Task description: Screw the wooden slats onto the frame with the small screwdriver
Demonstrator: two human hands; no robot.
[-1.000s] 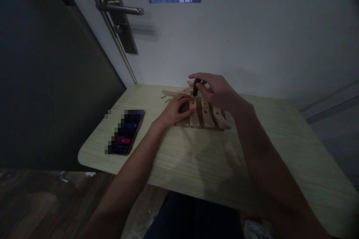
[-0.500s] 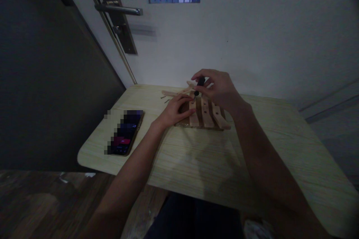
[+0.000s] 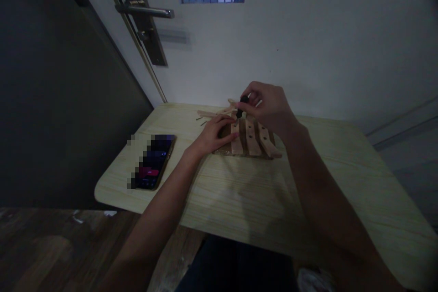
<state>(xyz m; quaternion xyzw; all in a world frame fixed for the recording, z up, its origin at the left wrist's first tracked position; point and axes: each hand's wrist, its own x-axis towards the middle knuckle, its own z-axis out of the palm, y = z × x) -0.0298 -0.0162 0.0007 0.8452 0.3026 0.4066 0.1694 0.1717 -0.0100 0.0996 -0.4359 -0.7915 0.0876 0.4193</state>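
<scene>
My right hand [image 3: 268, 102] grips a small screwdriver [image 3: 241, 106] by its black handle. The tool slants down, its metal shaft reaching the upper hole of the leftmost pale wooden slat [image 3: 237, 145]. On that same slat my left hand [image 3: 216, 135] presses from the left, with thumb and fingers apart around the hole and holding it. Two more slats, a middle one [image 3: 253, 141] and a right one [image 3: 268, 143], lie beside it, each with dark holes. Beneath all three is a brown board [image 3: 224, 151]. My right hand hides part of the slats' far ends.
Behind the board lie loose wooden pieces [image 3: 207, 113] and a few screws [image 3: 199, 119]. A phone [image 3: 153, 164] rests at the left of the pale table [image 3: 212, 200]. A white door with a metal handle [image 3: 147, 11] stands right behind the table.
The fingers of my right hand have shifted and curled further round the screwdriver handle, with the hand slightly higher. My left hand and the slats look unmoved.
</scene>
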